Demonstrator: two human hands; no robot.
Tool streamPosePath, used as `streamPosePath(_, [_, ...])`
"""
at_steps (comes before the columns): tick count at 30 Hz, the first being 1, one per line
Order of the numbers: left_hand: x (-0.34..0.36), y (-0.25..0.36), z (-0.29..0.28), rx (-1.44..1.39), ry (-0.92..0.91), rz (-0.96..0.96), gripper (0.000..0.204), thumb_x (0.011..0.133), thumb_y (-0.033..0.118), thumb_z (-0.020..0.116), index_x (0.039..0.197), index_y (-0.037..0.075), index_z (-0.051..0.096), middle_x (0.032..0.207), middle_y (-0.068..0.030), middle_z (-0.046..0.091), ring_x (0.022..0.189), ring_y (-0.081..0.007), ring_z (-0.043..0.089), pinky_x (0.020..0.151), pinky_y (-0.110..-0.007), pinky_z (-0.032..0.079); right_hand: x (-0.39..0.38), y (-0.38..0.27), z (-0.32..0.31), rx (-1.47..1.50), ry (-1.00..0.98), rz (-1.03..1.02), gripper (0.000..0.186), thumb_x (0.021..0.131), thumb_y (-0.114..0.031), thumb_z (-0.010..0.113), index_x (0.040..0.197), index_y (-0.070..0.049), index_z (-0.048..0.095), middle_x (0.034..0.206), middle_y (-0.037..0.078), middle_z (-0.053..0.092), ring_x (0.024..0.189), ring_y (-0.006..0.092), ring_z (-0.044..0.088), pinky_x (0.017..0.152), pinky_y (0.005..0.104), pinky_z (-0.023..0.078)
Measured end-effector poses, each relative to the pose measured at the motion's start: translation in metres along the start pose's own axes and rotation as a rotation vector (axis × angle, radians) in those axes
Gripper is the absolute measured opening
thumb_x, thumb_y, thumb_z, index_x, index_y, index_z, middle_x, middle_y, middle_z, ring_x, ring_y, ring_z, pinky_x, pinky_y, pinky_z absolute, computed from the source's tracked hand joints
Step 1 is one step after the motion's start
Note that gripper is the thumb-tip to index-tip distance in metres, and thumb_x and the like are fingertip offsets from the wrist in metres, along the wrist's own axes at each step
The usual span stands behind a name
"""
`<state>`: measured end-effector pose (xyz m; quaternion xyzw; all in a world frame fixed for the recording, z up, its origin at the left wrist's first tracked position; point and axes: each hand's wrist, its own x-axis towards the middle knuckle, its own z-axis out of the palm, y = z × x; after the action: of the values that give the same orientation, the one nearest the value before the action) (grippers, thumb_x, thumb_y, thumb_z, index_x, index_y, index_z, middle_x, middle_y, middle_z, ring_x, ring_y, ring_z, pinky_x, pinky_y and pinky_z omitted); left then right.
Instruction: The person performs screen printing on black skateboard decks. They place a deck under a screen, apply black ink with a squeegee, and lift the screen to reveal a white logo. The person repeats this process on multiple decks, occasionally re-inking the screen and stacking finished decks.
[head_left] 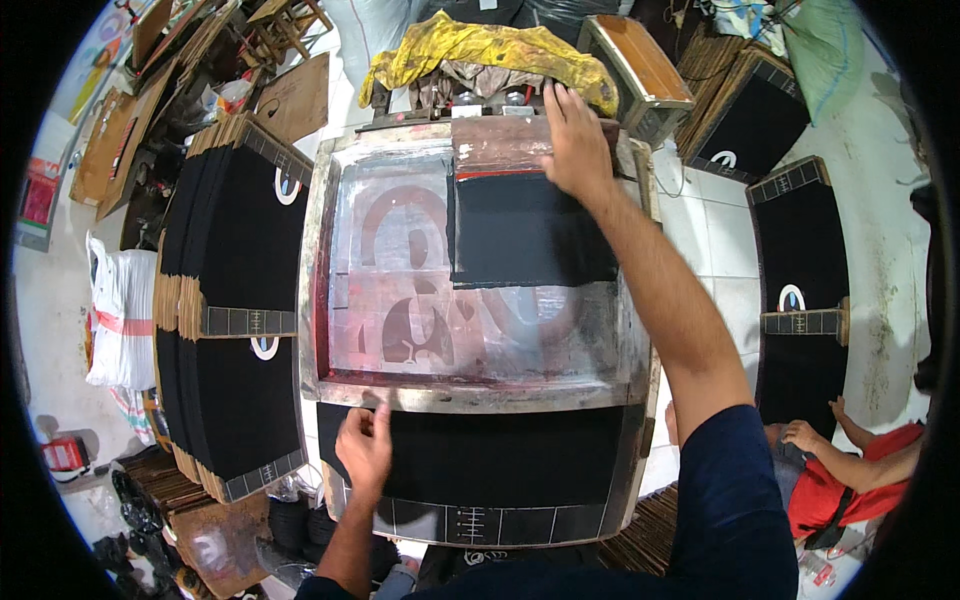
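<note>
From my head, the printing frame (460, 399) lies directly before me over a black panel (480, 450), probably to keep both aligned, its long axis left to right. My right hand (578, 140), fingers extended and unclenched, is over the brown strip (500, 145) at the far edge; my left hand (365, 450) curls by the near rim, its grip unclear.

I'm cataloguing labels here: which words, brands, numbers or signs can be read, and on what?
No words, brands or numbers are readable.
Black panel below the frame: white lines and ticks, not wording.
Stacked panels at left: white oval signs, details too small.
Mesh: curved shapes, no legible wording.
Red box, lower left: any print too small.
White mark, bottom centre: too small.
</note>
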<state>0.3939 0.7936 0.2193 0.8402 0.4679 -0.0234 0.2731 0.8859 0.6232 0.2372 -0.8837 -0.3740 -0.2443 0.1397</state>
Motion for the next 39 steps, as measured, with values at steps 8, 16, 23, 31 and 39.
streamPosePath(8, [0.001,0.004,0.061,0.286,0.25,0.669,0.111,0.067,0.072,0.084,0.151,0.01,0.046,0.16,-0.0266,0.036,0.151,-0.0497,0.027,0.119,-0.071,0.017,0.016,0.006,-0.015,0.059,-0.469,0.055,0.04,0.076,-0.019,0.085,0.112,-0.01,0.07,0.106,0.01,0.073,0.107,0.0312,0.068,0.088,0.0479,0.053])
streamPosePath(16, [0.001,-0.012,0.065,0.298,0.194,0.65,0.102,0.077,0.066,0.08,0.154,0.012,0.041,0.163,-0.0251,0.031,0.153,-0.0482,0.022,0.121,-0.07,0.011,-0.005,-0.004,0.013,-0.014,-0.212,0.022,0.033,0.076,-0.016,0.083,0.103,-0.012,0.066,0.098,0.006,0.072,0.098,0.0278,0.069,0.085,0.046,0.05])
streamPosePath(23, [0.003,-0.012,0.065,0.274,0.191,0.68,0.103,0.074,0.059,0.084,0.155,0.013,0.04,0.164,-0.0236,0.029,0.154,-0.047,0.018,0.121,-0.07,0.01,-0.089,-0.07,-0.063,0.003,-0.407,0.107,0.034,0.071,-0.011,0.084,0.097,-0.012,0.063,0.097,0.008,0.068,0.098,0.0292,0.066,0.085,0.0455,0.047])
streamPosePath(31, [0.002,-0.013,0.066,0.309,0.191,0.677,0.104,0.074,0.059,0.082,0.155,0.011,0.038,0.165,-0.0244,0.027,0.154,-0.0478,0.018,0.122,-0.069,0.01,-0.027,-0.025,-0.016,0.0,-0.207,0.025,0.031,0.075,-0.019,0.084,0.097,-0.011,0.064,0.092,0.009,0.069,0.095,0.0319,0.066,0.078,0.0482,0.045])
streamPosePath(39, [0.004,-0.013,0.066,0.319,0.197,0.672,0.103,0.072,0.052,0.085,0.155,0.012,0.039,0.165,-0.0222,0.027,0.154,-0.0477,0.019,0.121,-0.07,0.011,-0.035,-0.022,-0.011,-0.031,-0.244,0.019,0.035,0.072,-0.019,0.085,0.101,-0.012,0.066,0.097,0.005,0.071,0.098,0.0271,0.068,0.083,0.0452,0.048])
